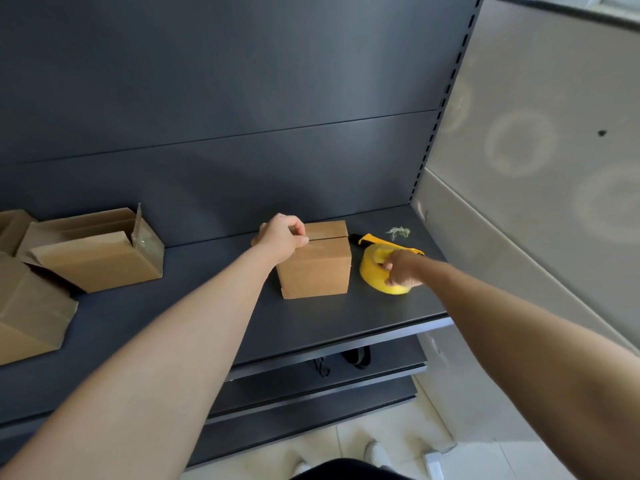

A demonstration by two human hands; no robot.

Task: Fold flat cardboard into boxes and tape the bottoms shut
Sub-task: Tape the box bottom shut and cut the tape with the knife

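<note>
A small brown cardboard box (317, 268) stands on the dark shelf (207, 306), its top flaps closed with a seam across the middle. My left hand (282, 237) rests on the box's top left corner, fingers curled over the edge. Right of the box lies a yellow roll of tape (372, 271). My right hand (401, 268) grips the roll, fingers curled over its rim and into its core. A yellow and black utility knife (367, 240) lies behind the roll, partly hidden by it.
Several folded cardboard boxes (100, 251) sit at the left, one with clear tape sticking up. A crumpled scrap of tape (398, 232) lies at the back right. The shelf's front edge (381, 336) runs below the roll, with lower shelves underneath. A pale wall stands to the right.
</note>
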